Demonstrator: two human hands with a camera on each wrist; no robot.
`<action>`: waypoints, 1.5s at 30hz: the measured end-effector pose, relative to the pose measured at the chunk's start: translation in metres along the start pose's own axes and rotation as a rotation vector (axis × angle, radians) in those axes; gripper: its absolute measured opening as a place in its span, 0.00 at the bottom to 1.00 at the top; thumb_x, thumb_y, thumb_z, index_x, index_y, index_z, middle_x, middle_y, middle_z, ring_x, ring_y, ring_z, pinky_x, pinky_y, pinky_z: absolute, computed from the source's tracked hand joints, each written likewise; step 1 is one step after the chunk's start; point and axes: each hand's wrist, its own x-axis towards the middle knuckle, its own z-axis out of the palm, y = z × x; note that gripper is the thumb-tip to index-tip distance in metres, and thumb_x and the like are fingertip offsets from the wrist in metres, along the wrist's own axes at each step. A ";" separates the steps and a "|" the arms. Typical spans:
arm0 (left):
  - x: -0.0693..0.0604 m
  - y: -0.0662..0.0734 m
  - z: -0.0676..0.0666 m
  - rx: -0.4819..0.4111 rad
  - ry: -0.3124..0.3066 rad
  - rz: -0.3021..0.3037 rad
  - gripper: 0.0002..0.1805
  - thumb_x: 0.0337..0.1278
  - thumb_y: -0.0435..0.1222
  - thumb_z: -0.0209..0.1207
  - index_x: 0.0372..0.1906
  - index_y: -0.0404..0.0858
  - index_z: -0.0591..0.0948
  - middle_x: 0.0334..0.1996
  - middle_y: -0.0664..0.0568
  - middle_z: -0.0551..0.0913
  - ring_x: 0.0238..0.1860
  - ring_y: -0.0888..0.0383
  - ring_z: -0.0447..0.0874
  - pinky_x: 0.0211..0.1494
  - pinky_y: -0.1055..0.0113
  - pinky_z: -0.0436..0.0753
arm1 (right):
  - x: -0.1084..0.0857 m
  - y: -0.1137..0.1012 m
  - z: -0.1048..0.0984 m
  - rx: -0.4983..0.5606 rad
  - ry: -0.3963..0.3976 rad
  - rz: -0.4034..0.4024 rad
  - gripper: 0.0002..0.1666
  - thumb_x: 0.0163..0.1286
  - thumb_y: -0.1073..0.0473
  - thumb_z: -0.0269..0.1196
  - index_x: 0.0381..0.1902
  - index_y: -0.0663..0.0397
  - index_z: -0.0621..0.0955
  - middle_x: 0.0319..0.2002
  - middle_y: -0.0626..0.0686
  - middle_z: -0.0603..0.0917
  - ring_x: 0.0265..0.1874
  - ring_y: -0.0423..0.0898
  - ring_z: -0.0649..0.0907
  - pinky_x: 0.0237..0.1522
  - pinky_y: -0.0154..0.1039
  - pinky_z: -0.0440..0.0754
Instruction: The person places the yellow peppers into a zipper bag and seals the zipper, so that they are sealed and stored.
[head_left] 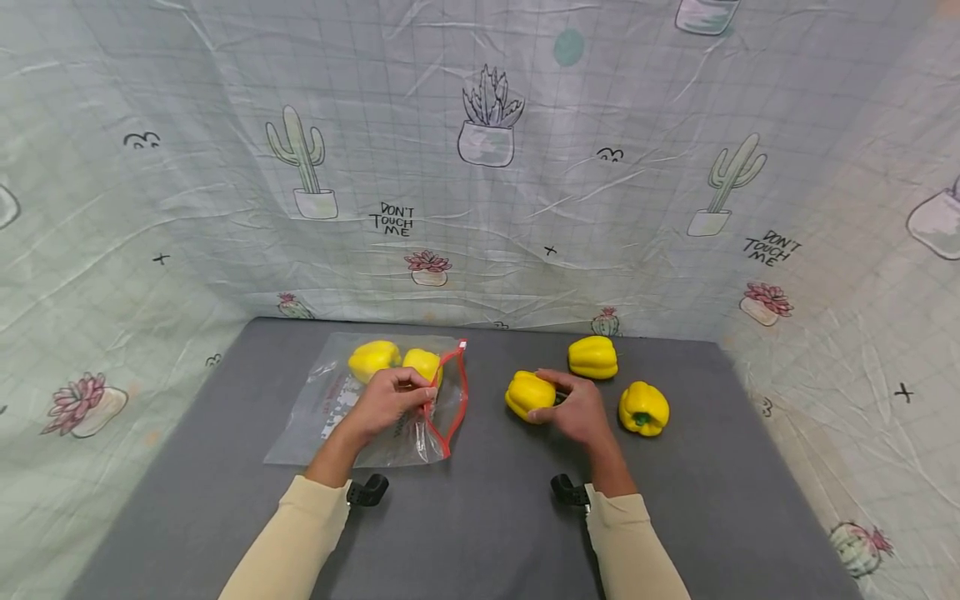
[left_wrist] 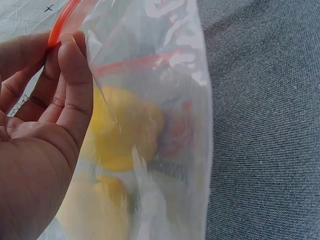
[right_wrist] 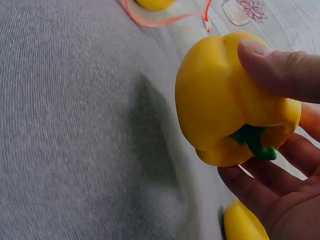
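The left hand (head_left: 384,403) has its grip closed to a pinch, thumb against fingers, on the red zip strip (head_left: 463,387) of a clear plastic bag (head_left: 300,433). The bag lies on the grey surface (head_left: 480,533), its mouth facing right, the red edges parted along the middle. Inside are two yellow peppers, one toward the left (head_left: 374,360) and one nearer the mouth (head_left: 422,363). The bag carries red lettering (left_wrist: 180,127) and a pale, blocky printed panel (head_left: 341,408); both are too blurred to read.

The right hand (head_left: 581,408) has its grip partly open, as wide as the yellow pepper it holds (right_wrist: 220,95), with the thumb on one side and fingers on the other. This held pepper is right of the bag and apart from it; its green stem (right_wrist: 255,142) points toward the palm. Two more peppers rest on the surface to the right: one farther back (head_left: 592,358), the other nearer the person (head_left: 643,408), its green stem facing forward.

Behind, a pale cloth (head_left: 480,200) printed with potted cacti reads "DON'T TOUCH ME" in black capitals (head_left: 392,220) at left of centre, and again at right (head_left: 772,248).
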 end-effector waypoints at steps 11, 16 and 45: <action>-0.001 0.002 0.003 -0.004 0.016 -0.005 0.11 0.65 0.31 0.68 0.41 0.23 0.84 0.25 0.56 0.85 0.26 0.64 0.81 0.34 0.71 0.84 | 0.003 -0.005 0.011 0.026 -0.048 -0.038 0.41 0.50 0.63 0.82 0.65 0.50 0.84 0.65 0.57 0.84 0.65 0.58 0.81 0.69 0.59 0.78; -0.002 0.001 0.003 -0.011 0.015 -0.003 0.11 0.65 0.30 0.68 0.41 0.22 0.84 0.25 0.57 0.85 0.26 0.64 0.81 0.34 0.72 0.84 | 0.003 -0.008 0.017 0.017 -0.071 -0.079 0.41 0.49 0.63 0.83 0.64 0.50 0.84 0.65 0.56 0.85 0.64 0.57 0.82 0.68 0.58 0.78; -0.004 0.007 0.002 -0.001 -0.002 -0.018 0.11 0.66 0.31 0.67 0.42 0.23 0.84 0.27 0.51 0.86 0.26 0.62 0.81 0.34 0.71 0.84 | 0.000 -0.027 0.043 0.069 -0.188 -0.203 0.37 0.50 0.64 0.83 0.60 0.54 0.85 0.61 0.57 0.85 0.57 0.56 0.84 0.63 0.56 0.82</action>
